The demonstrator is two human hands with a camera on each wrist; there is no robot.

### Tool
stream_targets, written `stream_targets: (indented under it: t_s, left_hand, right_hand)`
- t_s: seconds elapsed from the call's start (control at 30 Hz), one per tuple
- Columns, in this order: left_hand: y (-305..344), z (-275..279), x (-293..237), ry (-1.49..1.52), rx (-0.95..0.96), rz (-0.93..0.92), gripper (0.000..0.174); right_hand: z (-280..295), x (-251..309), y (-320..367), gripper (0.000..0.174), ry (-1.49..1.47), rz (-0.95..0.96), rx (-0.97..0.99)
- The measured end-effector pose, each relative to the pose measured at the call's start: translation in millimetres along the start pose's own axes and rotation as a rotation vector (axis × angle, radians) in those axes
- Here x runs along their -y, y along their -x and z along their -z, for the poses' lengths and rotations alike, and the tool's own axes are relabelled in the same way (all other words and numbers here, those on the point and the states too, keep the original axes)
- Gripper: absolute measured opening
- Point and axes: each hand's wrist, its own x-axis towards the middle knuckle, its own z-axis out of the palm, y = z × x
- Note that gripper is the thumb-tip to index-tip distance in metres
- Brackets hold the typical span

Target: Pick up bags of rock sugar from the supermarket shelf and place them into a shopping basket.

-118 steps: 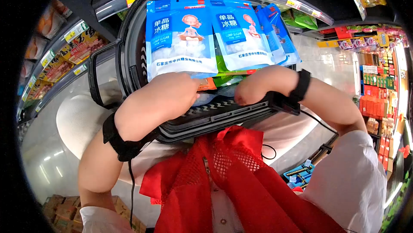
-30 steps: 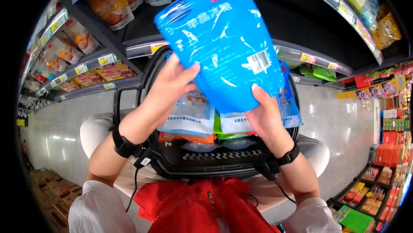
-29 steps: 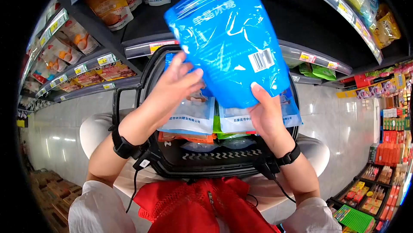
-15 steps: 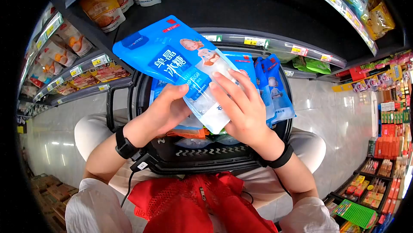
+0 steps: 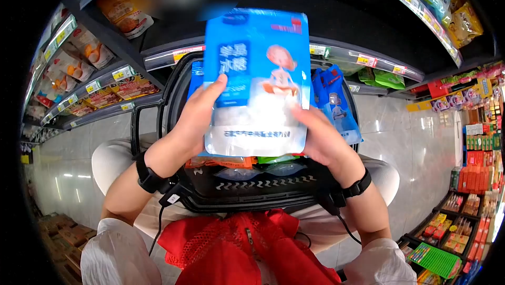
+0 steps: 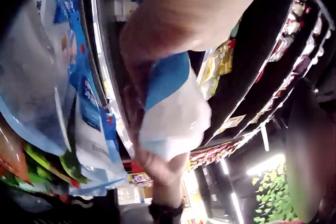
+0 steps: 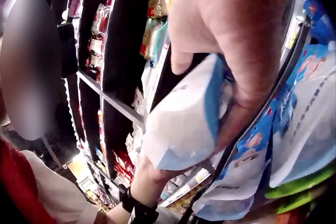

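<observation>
A blue and white pouch of lump sugar (image 5: pixel 258 85) stands upright between both hands, its printed front facing the head camera, over a black shopping basket (image 5: pixel 247 204). My left hand (image 5: pixel 190 124) grips its left side, the thumb lying on the front. On the opposite side my right hand (image 5: pixel 329 140) holds it, thumb on the front and fingers behind. Both wrist views show the white bottom of the pouch (image 7: pixel 184 124) between the two hands. More lump sugar pouches (image 5: pixel 336 109) stand in the basket, partly hidden by the held one.
Below the pouches, an orange packet (image 5: pixel 226 162) and a green packet (image 5: pixel 280 159) show in the basket. Store shelves with price tags (image 5: pixel 189 53) curve behind it. Packaged food (image 5: pixel 126 9) fills shelves at the left; a display of goods (image 5: pixel 436 258) stands at the right.
Earlier both hands were down at the basket. The pouch then showed its back, held up and tilted; it has been turned front side up and straightened, with the left and right hands at its sides.
</observation>
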Motion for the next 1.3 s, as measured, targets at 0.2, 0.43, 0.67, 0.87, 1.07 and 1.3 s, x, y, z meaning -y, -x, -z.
stream_targets:
  t_s: [0.2, 0.43, 0.67, 0.87, 1.07, 1.3]
  left_hand:
    - [1, 3, 5, 0.179, 0.123, 0.317, 0.039]
    - [0, 4, 4, 0.114, 0.131, 0.319, 0.035]
    - [15, 1, -20, -0.158, 0.229, -0.011, 0.038]
    - [-12, 8, 13, -0.117, 0.193, 0.193, 0.044]
    - [-9, 16, 19, -0.271, 0.244, -0.059, 0.044]
    - [-8, 13, 20, -0.443, 0.217, -0.195, 0.034]
  right_hand:
    - [4, -1, -6, 0.045, -0.090, -0.273, -0.082]
    - [-3, -9, -5, 0.041, 0.073, -0.130, -0.255]
    - [1, -16, -4, 0.049, 0.485, 0.365, -0.035]
    - [21, -29, -18, 0.040, 0.310, 0.135, -0.131]
    - [21, -26, -9, 0.040, 0.478, 0.312, -0.071]
    - [32, -31, -17, 0.027, 0.668, 0.433, -0.056]
